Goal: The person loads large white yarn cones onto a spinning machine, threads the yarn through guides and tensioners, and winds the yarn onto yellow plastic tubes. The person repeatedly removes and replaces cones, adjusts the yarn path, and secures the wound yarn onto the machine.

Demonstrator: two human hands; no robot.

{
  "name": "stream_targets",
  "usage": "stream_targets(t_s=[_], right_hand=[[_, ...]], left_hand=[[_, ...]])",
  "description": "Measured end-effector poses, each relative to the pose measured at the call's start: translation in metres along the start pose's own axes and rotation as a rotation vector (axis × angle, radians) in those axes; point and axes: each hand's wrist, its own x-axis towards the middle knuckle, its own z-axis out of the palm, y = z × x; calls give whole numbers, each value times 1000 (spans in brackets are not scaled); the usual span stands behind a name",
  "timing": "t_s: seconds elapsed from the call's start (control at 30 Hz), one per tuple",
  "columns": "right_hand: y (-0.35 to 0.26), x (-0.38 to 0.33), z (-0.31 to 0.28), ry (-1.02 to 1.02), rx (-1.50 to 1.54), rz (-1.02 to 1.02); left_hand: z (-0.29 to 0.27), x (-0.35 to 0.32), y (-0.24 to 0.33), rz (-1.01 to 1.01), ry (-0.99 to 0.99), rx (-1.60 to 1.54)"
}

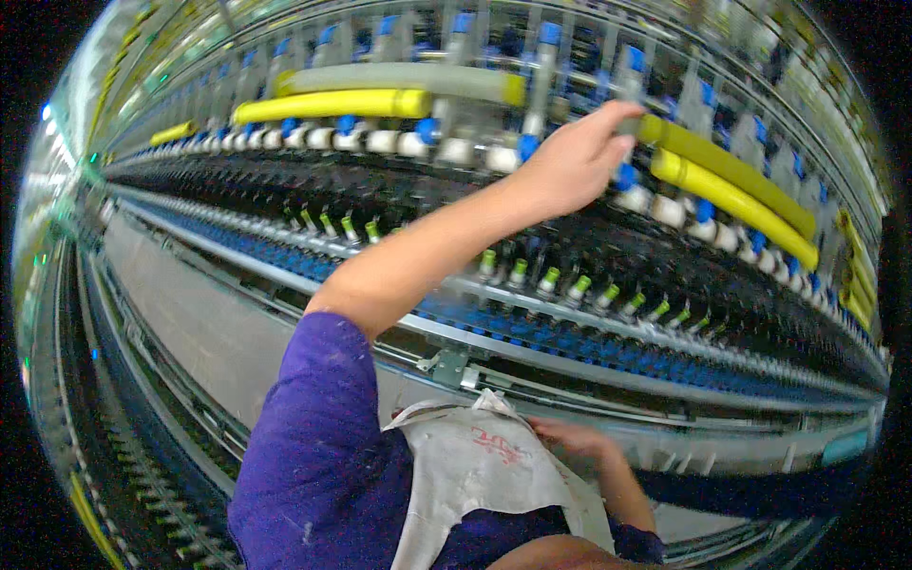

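My left hand (579, 161) reaches up to the machine, its thumb and fingers bent around the near end of an olive-yellow roller (731, 171). Just below that lies a bright yellow roller (736, 207). To the left of the hand is another pair, a greyish roller with yellow ends (399, 80) above a yellow roller (332, 104). My right hand (575, 439) is low, beside the white apron (475, 461) at my waist. It is blurred, and its fingers are partly hidden at the apron's edge.
A long spinning machine spans the view. White bobbins (456, 152) and blue-tipped arms (549, 38) line its upper part. Several green-topped spindles (548, 280) stand below, above a metal rail (437, 328). A grey floor aisle (190, 285) runs left, with another machine row (104, 437) alongside.
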Motion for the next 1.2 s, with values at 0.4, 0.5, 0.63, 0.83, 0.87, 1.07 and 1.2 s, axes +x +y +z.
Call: stream_targets(t_s=[0.4,0.5,0.63,0.83,0.87,1.07,1.2], right_hand=[[-522,131,166,1013,-1487,-1341],[-581,182,163,1154,-1531,-810],[-609,204,128,1075,-1442,-703],[-655,202,162,1200,-1226,-884],[-660,211,190,1080,-1192,-1089],[-586,398,475,-280,-123,-885],[-554,520,699,-670,37,-614]], left_hand=[[-292,-429,66,-1044,1000,-309],[-339,-510,97,-1071,1218,-327],[-402,-588,143,-1151,1502,-227],[-490,-634,148,-1050,1629,-140],[-511,-631,141,-1069,1614,-138],[-666,-558,73,-724,1186,282],[-769,-509,50,-556,1183,369]])
